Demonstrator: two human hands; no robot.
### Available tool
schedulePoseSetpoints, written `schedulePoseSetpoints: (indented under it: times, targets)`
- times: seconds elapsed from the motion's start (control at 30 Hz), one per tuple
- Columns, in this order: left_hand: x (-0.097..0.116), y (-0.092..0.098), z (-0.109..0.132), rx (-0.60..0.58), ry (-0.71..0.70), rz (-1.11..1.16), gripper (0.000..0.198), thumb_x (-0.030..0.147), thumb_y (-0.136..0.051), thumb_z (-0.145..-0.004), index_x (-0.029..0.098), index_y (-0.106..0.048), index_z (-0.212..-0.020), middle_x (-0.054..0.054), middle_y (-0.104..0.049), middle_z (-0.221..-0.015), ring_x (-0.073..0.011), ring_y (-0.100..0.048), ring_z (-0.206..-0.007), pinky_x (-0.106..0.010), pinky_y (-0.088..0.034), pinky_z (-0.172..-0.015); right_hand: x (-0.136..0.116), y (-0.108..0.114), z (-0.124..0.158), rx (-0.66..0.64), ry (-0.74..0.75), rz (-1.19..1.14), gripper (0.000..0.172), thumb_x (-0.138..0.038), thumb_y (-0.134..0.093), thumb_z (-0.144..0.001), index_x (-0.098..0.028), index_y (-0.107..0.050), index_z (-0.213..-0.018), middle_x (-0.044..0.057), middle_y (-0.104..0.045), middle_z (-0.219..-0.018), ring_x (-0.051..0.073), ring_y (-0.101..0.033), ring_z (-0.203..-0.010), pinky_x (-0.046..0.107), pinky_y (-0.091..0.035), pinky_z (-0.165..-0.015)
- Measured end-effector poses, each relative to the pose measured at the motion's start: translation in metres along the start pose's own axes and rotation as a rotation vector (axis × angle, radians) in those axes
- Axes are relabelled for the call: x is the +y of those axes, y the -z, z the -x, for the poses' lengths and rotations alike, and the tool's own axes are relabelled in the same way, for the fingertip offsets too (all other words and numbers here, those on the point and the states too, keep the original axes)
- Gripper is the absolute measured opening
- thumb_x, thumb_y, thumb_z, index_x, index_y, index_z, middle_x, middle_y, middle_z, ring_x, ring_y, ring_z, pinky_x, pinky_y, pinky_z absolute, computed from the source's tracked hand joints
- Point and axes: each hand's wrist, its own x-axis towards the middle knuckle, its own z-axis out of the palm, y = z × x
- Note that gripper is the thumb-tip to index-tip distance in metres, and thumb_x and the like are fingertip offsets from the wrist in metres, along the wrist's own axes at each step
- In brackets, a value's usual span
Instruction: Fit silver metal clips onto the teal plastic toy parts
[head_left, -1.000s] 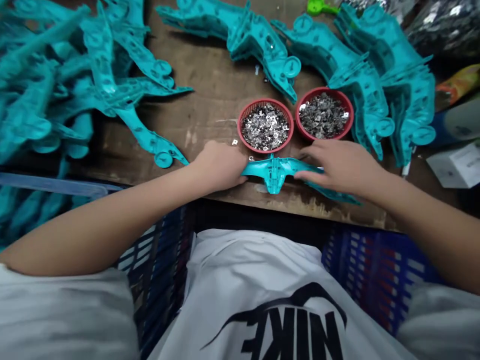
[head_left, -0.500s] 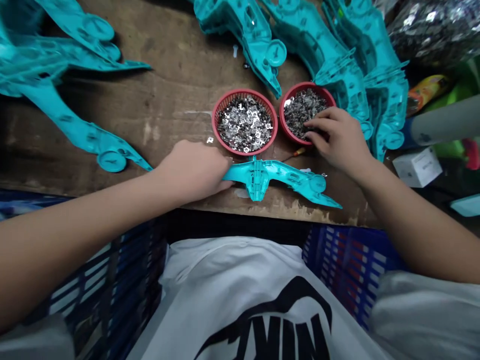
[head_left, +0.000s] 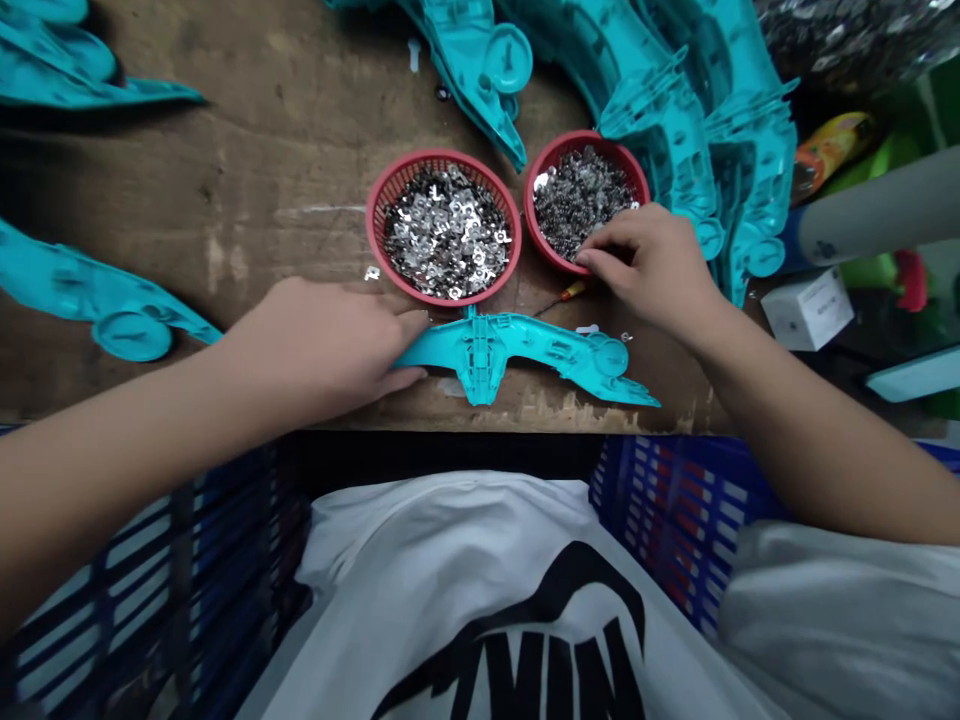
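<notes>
A: What's the risk rn?

B: Spills, mostly. The R hand [head_left: 645, 265] is at the rim of the right basket [head_left: 526, 195], just beside the left basket [head_left: 369, 225]. Its fingers [head_left: 600, 258] are curled, tips down by the dark bits [head_left: 577, 200]; can't tell if they've pinched any. A knock there could tip the basket & scatter the lot.

A: And the teal piece [head_left: 487, 350]?

B: Lying on the counter [head_left: 247, 180], just in front of the left basket, close to the edge. The L hand [head_left: 307, 350] has its fingers [head_left: 409, 325] spread either side of the piece's narrow end, touching it, no clear grip. A careless shove could send it over the edge toward the blue crate [head_left: 682, 500].

A: Materials?

B: Glossy moulded plastic, ribbed, w/ a round disc [head_left: 609, 355] at one end. Baskets are red plastic mesh; the left one holds shiny silver metal bits [head_left: 446, 235]. Counter's worn wood w/ a chipped edge. One stray bit [head_left: 372, 273] sits just beside the left basket, easy to lose.
</notes>
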Motion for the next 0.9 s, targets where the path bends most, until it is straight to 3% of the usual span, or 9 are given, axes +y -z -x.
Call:
schedulePoseSetpoints:
  times: [0.13, 0.3, 0.4, 0.5, 0.63, 0.8, 0.9]
  targets:
    - [0.001, -0.009, -0.003, 0.044, -0.034, 0.033, 0.043, 0.046, -0.082, -0.123, 0.023, -0.084, -0.159, -0.024, -0.086, -0.162, -0.0565, -0.084, -0.151, -0.065, -0.077, -0.110, -0.006, 0.001, -0.001, 0.014, -0.037, 0.004, 0.023, -0.050, -0.081, -0.119, -0.032, -0.094, -0.114, 0.014, -0.092, -0.107, 0.044, -0.083, -0.117, 0.064, -0.065, -0.112]
    - [0.006, -0.006, -0.003, 0.049, -0.017, 0.014, 0.039, 0.044, -0.083, -0.117, 0.024, -0.085, -0.150, -0.021, -0.090, -0.150, -0.0555, -0.087, -0.142, -0.062, -0.078, -0.102, -0.015, 0.001, -0.006, 0.004, -0.086, -0.052, 0.022, -0.051, -0.084, -0.116, -0.032, -0.091, -0.107, 0.013, -0.092, -0.103, 0.043, -0.083, -0.115, 0.057, -0.063, -0.104]
    - [0.008, -0.002, -0.002, 0.050, 0.019, 0.070, 0.035, 0.039, -0.088, -0.110, 0.026, -0.088, -0.143, -0.020, -0.092, -0.138, -0.0555, -0.089, -0.138, -0.064, -0.078, -0.105, -0.029, 0.002, -0.010, 0.009, -0.174, -0.092, 0.019, -0.037, -0.091, -0.110, -0.031, -0.084, -0.093, 0.012, -0.093, -0.100, 0.039, -0.083, -0.107, 0.052, -0.059, -0.096]
    - [0.010, 0.000, 0.002, 0.062, 0.048, 0.062, 0.041, 0.039, -0.088, -0.107, 0.028, -0.088, -0.146, -0.021, -0.091, -0.138, -0.0569, -0.088, -0.138, -0.067, -0.078, -0.106, -0.047, 0.004, -0.014, 0.015, -0.303, -0.102, 0.032, -0.020, -0.092, -0.104, -0.030, -0.074, -0.079, 0.011, -0.093, -0.101, 0.035, -0.084, -0.102, 0.049, -0.053, -0.095]
    - [0.013, 0.001, 0.007, 0.064, 0.074, -0.026, 0.037, 0.047, -0.075, -0.113, 0.025, -0.086, -0.140, -0.021, -0.090, -0.139, -0.0571, -0.086, -0.142, -0.066, -0.078, -0.102, -0.058, 0.008, -0.016, 0.006, -0.360, -0.138, 0.040, -0.017, -0.088, -0.103, -0.032, -0.068, -0.072, 0.007, -0.092, -0.100, 0.033, -0.084, -0.105, 0.048, -0.054, -0.096]
    - [0.017, 0.004, 0.009, 0.036, 0.190, 0.107, 0.034, 0.049, -0.081, -0.105, 0.025, -0.086, -0.128, -0.015, -0.087, -0.115, -0.0591, -0.088, -0.132, -0.077, -0.071, -0.120, -0.056, 0.011, -0.013, -0.041, -0.350, -0.123, 0.038, -0.029, -0.084, -0.113, -0.036, -0.068, -0.080, 0.006, -0.093, -0.109, 0.036, -0.085, -0.114, 0.051, -0.055, -0.100]
    - [0.019, 0.006, 0.010, -0.007, 0.199, 0.099, 0.030, 0.050, -0.081, -0.104, 0.025, -0.085, -0.118, -0.015, -0.088, -0.113, -0.0576, -0.089, -0.129, -0.071, -0.073, -0.117, -0.054, 0.013, -0.009, 0.063, -0.307, -0.053, 0.024, -0.023, -0.082, -0.117, -0.032, -0.076, -0.096, 0.009, -0.096, -0.126, 0.035, -0.086, -0.123, 0.052, -0.061, -0.111]
